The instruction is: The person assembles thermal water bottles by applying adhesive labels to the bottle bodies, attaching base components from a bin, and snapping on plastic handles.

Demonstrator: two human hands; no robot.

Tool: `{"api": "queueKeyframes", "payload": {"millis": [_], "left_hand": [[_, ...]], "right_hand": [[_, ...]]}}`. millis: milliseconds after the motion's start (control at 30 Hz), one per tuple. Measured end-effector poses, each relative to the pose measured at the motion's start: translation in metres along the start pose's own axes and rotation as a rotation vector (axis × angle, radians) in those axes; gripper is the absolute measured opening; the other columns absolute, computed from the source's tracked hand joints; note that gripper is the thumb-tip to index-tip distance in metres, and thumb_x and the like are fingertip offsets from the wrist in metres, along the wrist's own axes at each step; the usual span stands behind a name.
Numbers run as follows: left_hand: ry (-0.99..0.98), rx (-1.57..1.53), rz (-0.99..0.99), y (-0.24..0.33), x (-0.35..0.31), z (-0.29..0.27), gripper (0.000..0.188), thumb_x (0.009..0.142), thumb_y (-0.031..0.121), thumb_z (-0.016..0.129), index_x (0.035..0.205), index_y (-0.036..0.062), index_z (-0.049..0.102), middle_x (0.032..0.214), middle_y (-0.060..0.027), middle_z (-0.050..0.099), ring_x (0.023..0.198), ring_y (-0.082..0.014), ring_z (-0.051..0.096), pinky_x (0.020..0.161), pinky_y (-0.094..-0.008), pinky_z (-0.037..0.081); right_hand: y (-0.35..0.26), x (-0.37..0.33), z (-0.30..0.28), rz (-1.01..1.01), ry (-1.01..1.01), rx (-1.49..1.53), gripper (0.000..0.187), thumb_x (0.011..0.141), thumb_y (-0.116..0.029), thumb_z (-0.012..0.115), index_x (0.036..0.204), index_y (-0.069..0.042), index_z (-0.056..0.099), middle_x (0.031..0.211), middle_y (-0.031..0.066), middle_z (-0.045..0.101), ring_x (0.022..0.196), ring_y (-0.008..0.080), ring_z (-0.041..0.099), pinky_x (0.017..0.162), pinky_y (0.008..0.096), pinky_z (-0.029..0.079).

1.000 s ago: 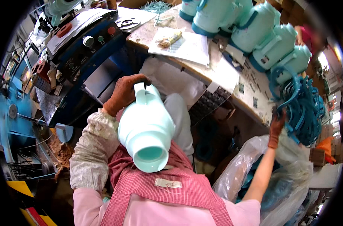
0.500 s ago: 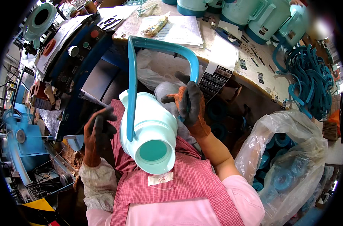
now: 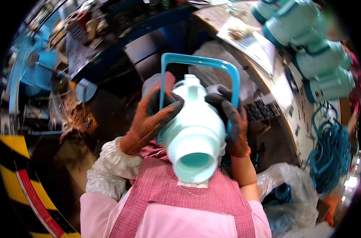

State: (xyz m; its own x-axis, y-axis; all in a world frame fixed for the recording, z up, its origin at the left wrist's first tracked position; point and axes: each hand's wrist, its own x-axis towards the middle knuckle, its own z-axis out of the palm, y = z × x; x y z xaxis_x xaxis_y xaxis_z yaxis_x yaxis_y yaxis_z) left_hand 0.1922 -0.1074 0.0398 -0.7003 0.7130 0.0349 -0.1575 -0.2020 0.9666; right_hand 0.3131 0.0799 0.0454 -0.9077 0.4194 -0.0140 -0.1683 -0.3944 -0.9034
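**Jug held in both gloved hands, handle looped over top**

Held pale green jug (image 3: 194, 135) against pink apron (image 3: 180, 206), open end toward camera. Left hand (image 3: 148, 119) closed around jug's left side, fingers touching blue handle (image 3: 200, 63). Right hand (image 3: 230, 119) clamped on right side, over handle's other leg. Noted more jugs (image 3: 307, 43) on bench (image 3: 283, 99) at right, blue handles (image 3: 331, 154) heaped beyond.
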Motion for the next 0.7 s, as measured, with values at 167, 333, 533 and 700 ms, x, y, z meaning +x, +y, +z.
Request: {"api": "queueKeyframes", "payload": {"millis": [167, 333, 533, 700], "left_hand": [[0.048, -0.226, 0.094, -0.014, -0.016, -0.001, 0.026, 0.076, 0.026, 0.068, 0.089, 0.0078, 0.055, 0.100, -0.0134, 0.059, 0.096, -0.0215, 0.056, 0.089, -0.0393, 0.043], [0.016, -0.179, 0.142, -0.023, -0.017, -0.006, 0.027, 0.077, 0.025, 0.068, 0.093, 0.0069, 0.057, 0.101, -0.0127, 0.057, 0.096, -0.0213, 0.055, 0.088, -0.0392, 0.043], [0.149, -0.228, 0.076, -0.035, 0.000, 0.019, 0.025, 0.089, 0.018, 0.050, 0.111, 0.0050, 0.054, 0.106, -0.0114, 0.057, 0.095, -0.0178, 0.056, 0.088, -0.0295, 0.044], [0.147, -0.144, 0.310, -0.023, 0.005, 0.016, 0.027, 0.093, 0.019, 0.045, 0.107, -0.0026, 0.054, 0.110, -0.0143, 0.057, 0.105, -0.0207, 0.054, 0.097, -0.0344, 0.037]], "right_hand": [[-0.006, 0.002, 0.002, 0.016, -0.056, -0.148, 0.042, 0.086, -0.017, 0.056, 0.122, 0.002, 0.046, 0.106, 0.0158, 0.062, 0.100, 0.0209, 0.059, 0.091, 0.0319, 0.044], [-0.003, 0.001, 0.002, 0.037, -0.093, -0.177, 0.045, 0.086, -0.020, 0.056, 0.124, 0.000, 0.045, 0.105, 0.0144, 0.062, 0.101, 0.0221, 0.058, 0.091, 0.0334, 0.044], [0.007, 0.001, -0.029, -0.121, -0.019, -0.105, 0.041, 0.096, -0.029, 0.036, 0.124, 0.000, 0.044, 0.105, 0.0124, 0.060, 0.099, 0.0217, 0.057, 0.089, 0.0335, 0.044], [0.002, 0.016, -0.012, -0.114, -0.149, -0.064, 0.062, 0.094, -0.051, 0.032, 0.125, 0.001, 0.043, 0.101, 0.0104, 0.060, 0.096, 0.0146, 0.056, 0.088, 0.0286, 0.043]]}}
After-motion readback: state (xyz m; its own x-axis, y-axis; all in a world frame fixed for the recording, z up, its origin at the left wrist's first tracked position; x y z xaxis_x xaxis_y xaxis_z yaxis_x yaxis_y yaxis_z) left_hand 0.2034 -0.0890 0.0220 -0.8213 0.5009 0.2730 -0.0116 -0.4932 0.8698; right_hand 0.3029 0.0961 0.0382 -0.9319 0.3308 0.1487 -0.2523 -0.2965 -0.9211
